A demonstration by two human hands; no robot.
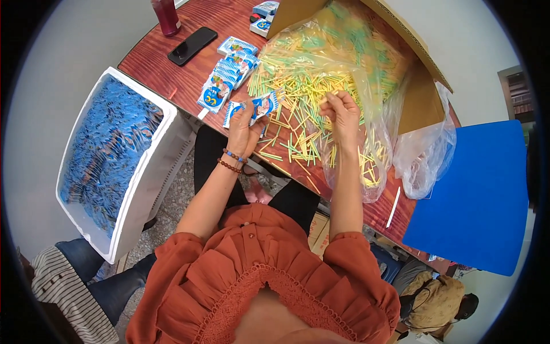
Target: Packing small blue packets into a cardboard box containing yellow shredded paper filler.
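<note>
My left hand [245, 129], with beaded bracelets at the wrist, is closed on a small blue-and-white packet [264, 105] near the table's front edge. To its right my right hand [342, 112] pinches something short and pale yellow, like the thin sticks [305, 129] around it. Its fingers partly cover what they hold. Many yellow and green sticks lie loose under and between my hands. More spill from a clear plastic bag [366, 74] in an open cardboard box. Beyond my left hand, several similar packets [220, 83] lie in an overlapping pile.
A white foam box [166, 129] full of blue packets stands left of the table [197, 17]. A black phone [192, 46] and a bottle of red liquid [166, 17] are at the far left. The cardboard box [421, 97] and a blue panel [475, 195] bound the right.
</note>
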